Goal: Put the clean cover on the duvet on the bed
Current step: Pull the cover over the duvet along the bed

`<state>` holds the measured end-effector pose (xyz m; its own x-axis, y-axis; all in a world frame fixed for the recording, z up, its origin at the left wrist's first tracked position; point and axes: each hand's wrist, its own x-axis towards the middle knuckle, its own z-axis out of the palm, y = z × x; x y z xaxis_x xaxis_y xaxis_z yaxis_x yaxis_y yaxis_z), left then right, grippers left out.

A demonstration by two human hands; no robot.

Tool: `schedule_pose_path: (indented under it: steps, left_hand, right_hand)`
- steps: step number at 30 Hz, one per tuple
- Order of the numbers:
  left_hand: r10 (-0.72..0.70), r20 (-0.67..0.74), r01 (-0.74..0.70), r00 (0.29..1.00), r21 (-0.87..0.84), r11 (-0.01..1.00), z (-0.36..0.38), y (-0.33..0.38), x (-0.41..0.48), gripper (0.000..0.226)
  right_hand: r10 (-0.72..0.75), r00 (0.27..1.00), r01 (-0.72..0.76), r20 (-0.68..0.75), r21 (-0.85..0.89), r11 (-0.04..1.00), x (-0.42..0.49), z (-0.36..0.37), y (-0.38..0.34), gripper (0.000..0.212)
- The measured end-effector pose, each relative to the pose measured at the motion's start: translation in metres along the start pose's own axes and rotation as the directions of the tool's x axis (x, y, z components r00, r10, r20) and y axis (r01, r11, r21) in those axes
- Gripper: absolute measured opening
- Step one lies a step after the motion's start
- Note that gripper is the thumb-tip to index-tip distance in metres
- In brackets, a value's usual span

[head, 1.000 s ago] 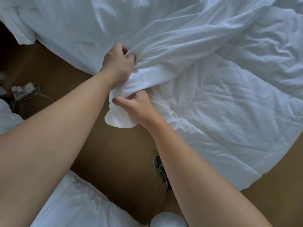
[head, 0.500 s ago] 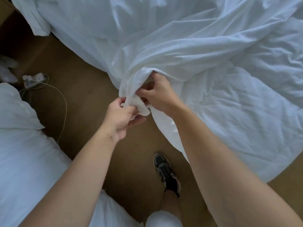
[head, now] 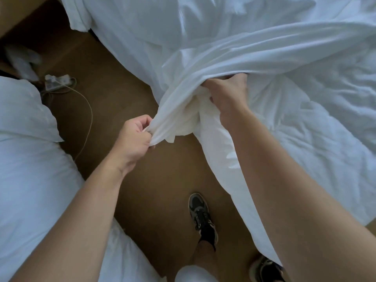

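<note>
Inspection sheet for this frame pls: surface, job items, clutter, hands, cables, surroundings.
Surface: mattress hidden under the cover and duvet.
Job's things: cover smooth, gathered to a bunched edge between the hands; quilted duvet bare beside it, with its edge hanging toward the carpet.
Clutter: white bedding pile at left.
Grippers: left hand pinches the cover's gathered edge; right hand grips bunched cover, fingers partly hidden under a fold.
Cables: power strip and thin cord on the carpet.
Surroundings: brown carpet; the person's shoe.
</note>
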<state>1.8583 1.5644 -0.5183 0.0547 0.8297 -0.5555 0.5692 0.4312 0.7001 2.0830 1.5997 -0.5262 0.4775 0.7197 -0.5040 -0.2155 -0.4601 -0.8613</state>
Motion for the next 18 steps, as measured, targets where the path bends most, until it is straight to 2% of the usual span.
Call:
schedule_pose_path:
  steps: [2,3,5,6,7,9,10,11,12,13,15,16,18]
  left_hand:
    - [-0.035,0.093,0.038,0.995,-0.028,0.999,-0.008,0.001,-0.002,0.024]
    - [-0.040,0.070,0.038,0.997,0.025,0.999,-0.010,0.004,-0.002,0.024]
    - [0.011,-0.098,0.017,0.995,0.281,0.959,-0.011,0.012,0.002,0.020]
    - [0.089,-0.222,0.006,0.971,0.396,0.918,-0.009,0.018,0.003,0.017]
    - [0.222,-0.338,-0.041,0.914,0.470,0.882,-0.005,0.028,0.003,0.015]
    - [0.567,-0.440,-0.313,0.697,0.525,0.791,0.007,0.051,0.000,0.014]
    - [0.700,-0.394,-0.457,0.595,0.551,0.698,0.017,0.061,0.001,0.009]
    - [0.786,-0.295,-0.560,0.543,0.570,0.601,0.030,0.070,0.005,0.006]
    - [0.809,-0.191,-0.601,0.556,0.579,0.551,0.044,0.077,0.010,0.011]
    - [0.765,-0.121,-0.573,0.632,0.591,0.567,0.057,0.083,0.016,0.022]
    - [0.572,-0.130,-0.365,0.810,0.651,0.665,0.076,0.090,0.032,0.049]
    - [0.505,-0.176,-0.273,0.845,0.670,0.691,0.080,0.092,0.040,0.055]
    - [0.502,-0.246,-0.234,0.829,0.663,0.711,0.080,0.094,0.057,0.042]
  right_hand:
    - [0.012,0.999,-0.016,0.046,0.095,0.995,0.000,0.001,-0.002,0.072]
    - [0.002,0.998,-0.011,0.070,0.127,0.992,0.000,0.001,-0.002,0.061]
    - [-0.050,0.994,0.033,0.095,0.179,0.983,0.001,0.003,-0.006,0.030]
    - [-0.076,0.993,0.056,0.093,0.201,0.978,0.001,0.005,-0.009,0.023]
    - [-0.106,0.991,0.086,0.087,0.199,0.976,0.003,0.008,-0.014,0.024]
    - [-0.173,0.982,0.164,0.072,0.116,0.980,0.009,0.014,-0.025,0.026]
    - [-0.208,0.976,0.206,0.065,0.032,0.978,0.012,0.018,-0.031,0.022]
    - [-0.244,0.968,0.248,0.057,-0.087,0.965,0.016,0.020,-0.038,0.015]
    - [-0.274,0.960,0.281,0.061,-0.223,0.933,0.019,0.022,-0.045,0.007]
    - [-0.292,0.952,0.304,0.087,-0.345,0.888,0.021,0.023,-0.051,0.005]
    - [-0.303,0.936,0.352,0.180,-0.514,0.782,0.020,0.021,-0.058,0.009]
    - [-0.308,0.925,0.380,0.223,-0.567,0.730,0.019,0.018,-0.060,0.009]
    - [-0.335,0.903,0.428,0.267,-0.595,0.680,0.019,0.011,-0.060,0.008]
